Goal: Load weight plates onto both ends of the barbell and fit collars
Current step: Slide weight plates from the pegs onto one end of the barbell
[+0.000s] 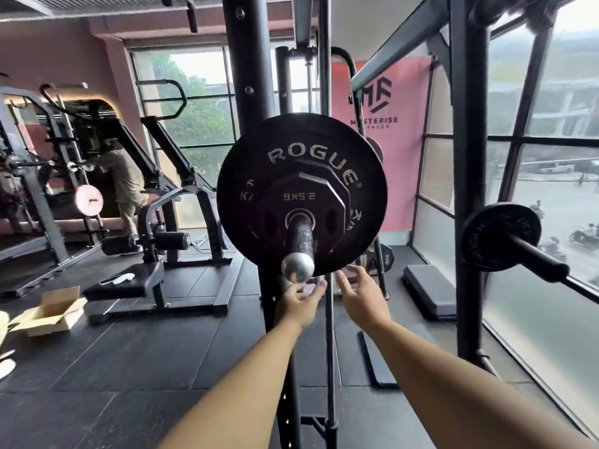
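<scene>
Currently both plates sit on the near end of the barbell [303,234]: big plate [301,147] inboard, 2.5 kg plate [304,197] flat against its face, outboard. Sleeve long axis runs from the plates straight toward the camera, dropping slightly in frame; bare stub, end cap nearest. No collar on it, none seen anywhere in view. Left hand [299,303] just below the end cap, grip apart, fingers loosely bent, nothing held. Right hand [359,296] beside it, under the big plate's lower rim, grip apart, fingers spread, empty; cannot tell whether its fingertips touch the rim. Left hand is the nearer to the sleeve tip. Judgement: plates done on this end, collar step pending; a collar would have to enter from the free end and slide along the axis, away from the camera, until it meets the 2.5 kg plate. Black rack [249,76] uprights stand behind the plates; how the bar is carried, and its far end, are hidden. Floor [129,367]: dark rubber tiles. Room: gym, large windows [551,157] on the right, second bar [538,259] with one plate before them, leg machine [162,222] and open cardboard box [52,312] on the left, pink banner [405,150] behind
</scene>
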